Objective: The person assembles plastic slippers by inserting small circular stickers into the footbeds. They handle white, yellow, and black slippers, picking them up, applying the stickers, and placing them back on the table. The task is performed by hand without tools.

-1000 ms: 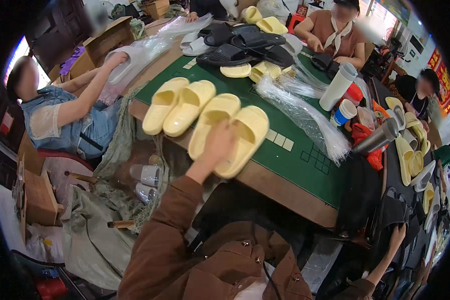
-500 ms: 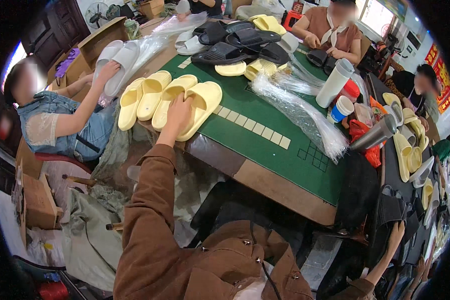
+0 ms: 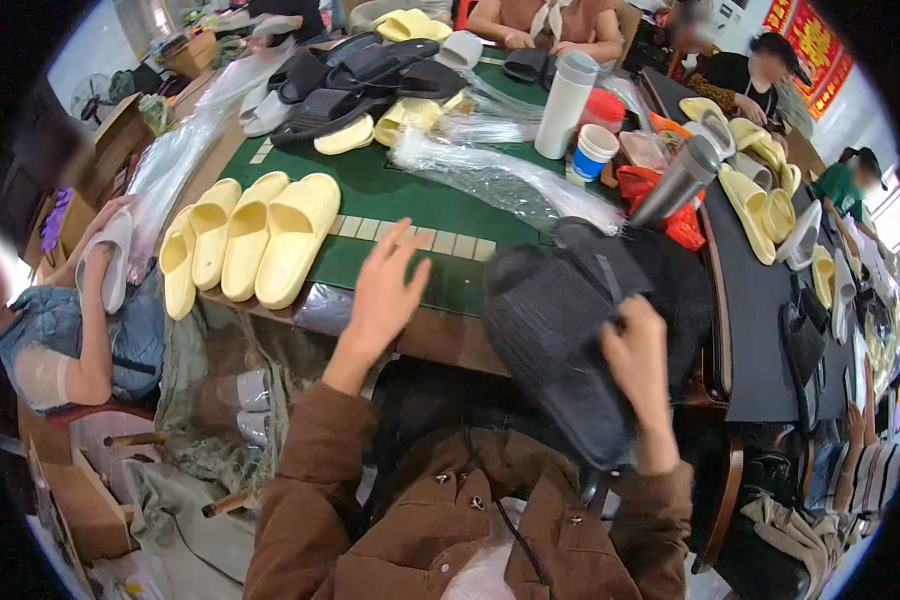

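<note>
My right hand (image 3: 638,360) grips a pair of black slippers (image 3: 560,340), held up in front of my chest at the table's near edge. My left hand (image 3: 385,290) hovers open above the green table mat (image 3: 390,200), fingers spread, holding nothing. To its left, several pale yellow slippers (image 3: 255,240) lie side by side at the mat's left corner, apart from my hand. My brown jacket sleeves come in from below.
Black and yellow slippers are piled at the far side (image 3: 370,75). Clear plastic bags (image 3: 490,180), a white tumbler (image 3: 565,105), a cup (image 3: 592,152) and a steel flask (image 3: 675,180) stand right of centre. A seated person (image 3: 70,320) at left holds a white slipper. Others sit opposite.
My left hand has let go of the yellow slippers, which now rest at the left corner, and pulled back to the middle. My right hand has brought up black slippers.
</note>
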